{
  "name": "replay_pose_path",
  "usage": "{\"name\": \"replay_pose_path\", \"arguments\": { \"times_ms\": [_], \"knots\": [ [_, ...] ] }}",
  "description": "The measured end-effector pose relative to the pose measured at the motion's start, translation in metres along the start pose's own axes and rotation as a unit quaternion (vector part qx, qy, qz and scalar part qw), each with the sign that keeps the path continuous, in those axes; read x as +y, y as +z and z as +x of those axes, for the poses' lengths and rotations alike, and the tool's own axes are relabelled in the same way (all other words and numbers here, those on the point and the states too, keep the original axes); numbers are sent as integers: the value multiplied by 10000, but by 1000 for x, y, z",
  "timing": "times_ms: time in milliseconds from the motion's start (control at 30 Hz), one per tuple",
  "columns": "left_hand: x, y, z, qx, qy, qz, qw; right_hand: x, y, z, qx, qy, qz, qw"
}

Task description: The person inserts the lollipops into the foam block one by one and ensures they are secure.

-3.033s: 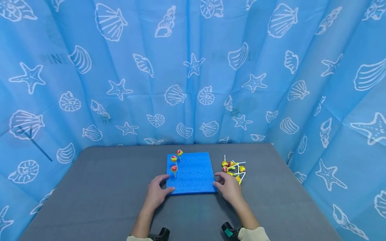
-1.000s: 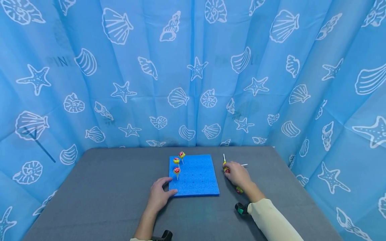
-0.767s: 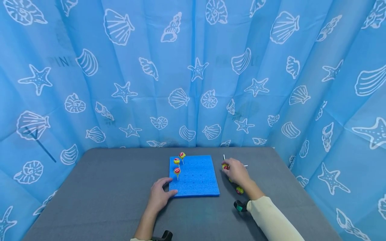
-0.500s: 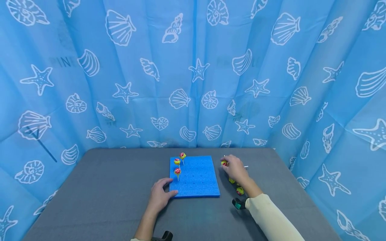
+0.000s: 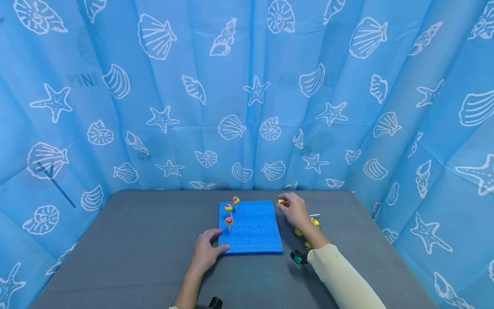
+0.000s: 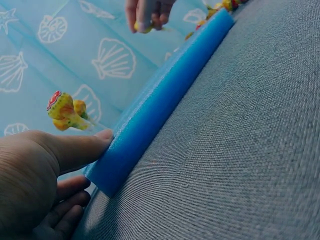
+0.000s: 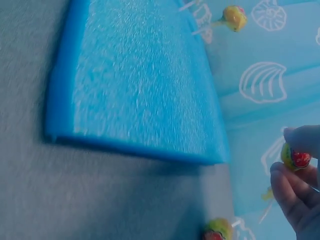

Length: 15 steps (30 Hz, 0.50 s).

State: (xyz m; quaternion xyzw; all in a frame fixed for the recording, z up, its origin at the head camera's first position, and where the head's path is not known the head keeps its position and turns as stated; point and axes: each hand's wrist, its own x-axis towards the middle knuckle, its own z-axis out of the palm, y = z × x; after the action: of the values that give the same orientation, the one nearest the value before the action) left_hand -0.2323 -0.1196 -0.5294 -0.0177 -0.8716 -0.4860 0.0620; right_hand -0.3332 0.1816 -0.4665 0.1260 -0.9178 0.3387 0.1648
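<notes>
A blue foam board lies on the table, dotted with small holes. Along its left side three lollipops stand upright on their sticks, yellow-wrapped with red tops. My left hand holds the board's near left corner; in the left wrist view the thumb presses its edge. Just beyond the board's far right corner, my right hand pinches a lollipop by its wrapped head between thumb and fingers, raised above the table. Its stick is mostly hidden.
Right of the board, several loose lollipops lie on the grey cloth, partly covered by my right forearm. A blue shell-print curtain hangs behind the table. Black wrist devices sit at both wrists.
My right hand left the board's right edge, went to the lollipop pile, took one lollipop and lifted it away, toward the board's far right corner. My left hand stays at the corner.
</notes>
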Motion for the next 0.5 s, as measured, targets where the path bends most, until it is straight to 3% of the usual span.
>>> {"name": "replay_pose_path", "arguments": {
  "times_ms": [333, 500],
  "knots": [
    [1, 1, -1, -15, -60, 8, 10000, -3, 15, 7, 216, 607, 949, 9934],
    [2, 1, 0, -35, -111, 43, 9999, -7, 21, 10, 202, 1058, 1486, 9830]
  ]
}}
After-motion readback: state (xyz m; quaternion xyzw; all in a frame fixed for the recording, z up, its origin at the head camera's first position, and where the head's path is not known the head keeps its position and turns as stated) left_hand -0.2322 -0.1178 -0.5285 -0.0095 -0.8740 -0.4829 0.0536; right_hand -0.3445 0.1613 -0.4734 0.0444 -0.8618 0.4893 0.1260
